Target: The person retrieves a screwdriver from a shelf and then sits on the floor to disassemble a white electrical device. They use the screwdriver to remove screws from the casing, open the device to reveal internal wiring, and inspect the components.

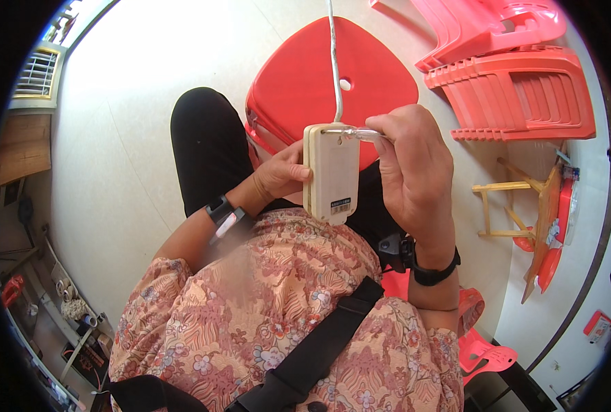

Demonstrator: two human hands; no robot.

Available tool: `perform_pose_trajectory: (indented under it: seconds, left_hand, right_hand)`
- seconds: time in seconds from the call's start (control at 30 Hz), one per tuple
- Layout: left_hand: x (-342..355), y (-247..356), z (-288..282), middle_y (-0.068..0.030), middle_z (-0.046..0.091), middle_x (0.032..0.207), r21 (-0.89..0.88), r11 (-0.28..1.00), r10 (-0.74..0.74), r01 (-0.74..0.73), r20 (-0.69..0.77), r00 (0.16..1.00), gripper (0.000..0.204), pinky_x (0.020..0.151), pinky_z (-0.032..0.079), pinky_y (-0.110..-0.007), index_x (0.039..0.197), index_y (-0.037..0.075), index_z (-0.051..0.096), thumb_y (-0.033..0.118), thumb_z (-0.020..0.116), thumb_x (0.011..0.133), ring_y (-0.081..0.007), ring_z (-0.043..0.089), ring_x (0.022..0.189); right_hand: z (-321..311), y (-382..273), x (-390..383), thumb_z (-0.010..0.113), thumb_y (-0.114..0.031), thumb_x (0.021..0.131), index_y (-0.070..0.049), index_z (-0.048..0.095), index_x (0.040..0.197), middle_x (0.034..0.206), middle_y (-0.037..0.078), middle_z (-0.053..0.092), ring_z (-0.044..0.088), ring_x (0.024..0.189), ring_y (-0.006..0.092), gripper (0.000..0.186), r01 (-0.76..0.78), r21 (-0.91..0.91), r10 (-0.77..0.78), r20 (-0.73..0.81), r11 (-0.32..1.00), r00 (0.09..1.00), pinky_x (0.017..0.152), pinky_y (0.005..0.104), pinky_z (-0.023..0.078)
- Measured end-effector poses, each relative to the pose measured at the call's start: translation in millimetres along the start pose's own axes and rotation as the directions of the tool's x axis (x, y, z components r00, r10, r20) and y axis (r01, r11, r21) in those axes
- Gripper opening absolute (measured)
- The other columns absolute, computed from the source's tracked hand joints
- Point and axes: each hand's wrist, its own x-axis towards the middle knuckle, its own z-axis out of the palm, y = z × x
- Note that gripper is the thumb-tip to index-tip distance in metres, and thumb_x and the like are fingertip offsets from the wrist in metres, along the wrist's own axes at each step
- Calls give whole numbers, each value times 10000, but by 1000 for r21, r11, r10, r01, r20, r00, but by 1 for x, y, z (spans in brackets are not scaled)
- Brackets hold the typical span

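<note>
My left hand (283,173) grips the cream rectangular adapter box (331,173) by its left edge, held upright above my lap. My right hand (415,168) is closed w/ fingers pinching a slim metal tool (360,132) at the box's top right corner. White cord (333,62) rises from the box top, over red stool (305,75).

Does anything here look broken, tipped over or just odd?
Yes: a wooden folding chair lies tipped on its side on the floor at right, near the stacked red plastic chairs. The cream box held by the left hand and right hand looks undamaged.
</note>
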Motion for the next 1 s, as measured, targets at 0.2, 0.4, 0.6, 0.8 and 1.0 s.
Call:
perform_pose_trajectory:
  seconds: [0.2, 0.4, 0.6, 0.8, 1.0]
  left_hand:
    - [1, -2, 5, -133, 528, 1309, 11, 1000, -18, 18, -7, 1000, 940, 1046, 423, -408, 1455, 35, 292, 185, 837, 704, -246, 539, 1214]
    - [0, -2, 7, -140, 520, 1315, 24, 1000, -15, 15, -17, 1000, 957, 1044, 423, -408, 1455, 31, 286, 205, 843, 697, -251, 530, 1219]
    - [0, -2, 6, -138, 515, 1318, 23, 1000, -16, 17, -20, 1000, 951, 1040, 426, -408, 1456, 30, 285, 202, 838, 702, -249, 528, 1219]
    - [0, -1, 11, -125, 575, 1265, -8, 999, 36, -36, -28, 999, 863, 981, 476, -377, 1404, 5, 360, 197, 839, 712, -224, 592, 1140]
    - [2, 0, 12, -118, 581, 1259, -8, 999, 44, -44, -36, 998, 852, 990, 471, -382, 1398, 14, 379, 200, 843, 708, -223, 594, 1138]
  right_hand:
    - [9, -2, -1, 662, -8, 785, -9, 557, 1066, 802, 107, 488, 512, 687, 287, 300, -43, -104, 38, -56, 994, 998, 586, 382, 431]
    - [12, -1, 1, 669, -43, 795, -12, 541, 1113, 820, 109, 502, 505, 700, 289, 345, -57, 40, 60, -78, 998, 995, 641, 397, 432]
    - [10, -4, 1, 611, -10, 815, -2, 529, 1128, 850, 122, 534, 511, 711, 303, 324, -83, -127, 79, -36, 988, 996, 677, 397, 420]
    - [9, -12, 1, 608, -6, 805, -7, 530, 1123, 870, 130, 559, 550, 758, 311, 328, -154, 16, 155, -21, 988, 988, 700, 408, 416]
    - [7, -18, 1, 617, -2, 788, -16, 535, 1111, 860, 131, 568, 563, 790, 321, 333, -283, 83, 282, 29, 955, 959, 747, 419, 431]
